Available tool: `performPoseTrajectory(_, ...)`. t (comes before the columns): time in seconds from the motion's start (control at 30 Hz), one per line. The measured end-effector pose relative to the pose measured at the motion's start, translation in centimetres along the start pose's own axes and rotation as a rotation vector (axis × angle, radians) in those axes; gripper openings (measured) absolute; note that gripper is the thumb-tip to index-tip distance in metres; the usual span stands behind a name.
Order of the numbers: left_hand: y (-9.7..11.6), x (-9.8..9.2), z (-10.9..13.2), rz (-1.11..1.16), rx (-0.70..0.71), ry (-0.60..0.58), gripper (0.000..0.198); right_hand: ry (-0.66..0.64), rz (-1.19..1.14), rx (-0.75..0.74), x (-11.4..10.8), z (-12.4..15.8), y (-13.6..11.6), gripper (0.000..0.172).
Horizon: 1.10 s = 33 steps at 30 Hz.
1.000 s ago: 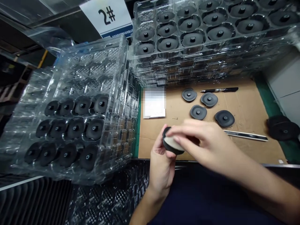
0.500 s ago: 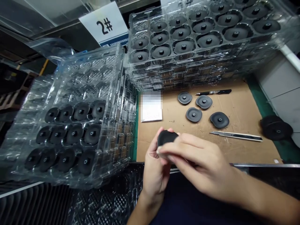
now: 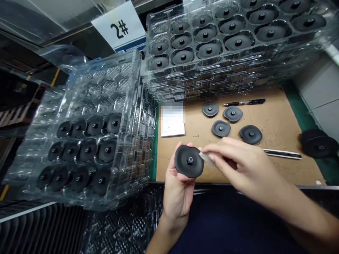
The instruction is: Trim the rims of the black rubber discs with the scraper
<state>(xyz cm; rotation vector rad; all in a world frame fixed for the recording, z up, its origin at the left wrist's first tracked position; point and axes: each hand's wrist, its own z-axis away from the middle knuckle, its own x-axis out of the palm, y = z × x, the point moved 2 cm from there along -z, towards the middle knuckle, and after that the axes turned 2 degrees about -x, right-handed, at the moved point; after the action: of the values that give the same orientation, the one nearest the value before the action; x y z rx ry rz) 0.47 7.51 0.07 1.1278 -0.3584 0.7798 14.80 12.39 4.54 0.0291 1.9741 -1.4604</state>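
My left hand (image 3: 178,187) grips a black dished plastic part (image 3: 185,167) by its edges, its hollow side with the small central post facing me. In my right hand (image 3: 238,158) a small flat greyish-white piece (image 3: 208,159) is pinched between thumb and fingers; its exact kind is unclear. That piece is at the right rim of the black part. Just beyond my hands, similar black parts lie loose on the cardboard (image 3: 172,151), among them one close to my right fingers (image 3: 251,134). A utility knife (image 3: 283,153) is partly hidden behind my right hand.
Stacked clear trays (image 3: 209,70) with black parts stand at the back. Another tray stack (image 3: 87,137), partly filled, rises on the left. A pen (image 3: 243,102), a white paper pad (image 3: 172,125) and more black parts (image 3: 319,144) at the right lie around. A "2#" sign (image 3: 120,28) stands behind.
My right hand has shifted right, off the face of the black part to its rim. The part now shows its whole dished side, and the greyish-white piece has come into clearer view.
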Motion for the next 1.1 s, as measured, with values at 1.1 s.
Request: performPoseTrajectory(1.1, -1.3, -0.5, -0.2, 0.071, -0.202, 0.043, 0.038, 0.113, -0.087, -0.149, 1.2, -1.3, -0.8, 0.025)
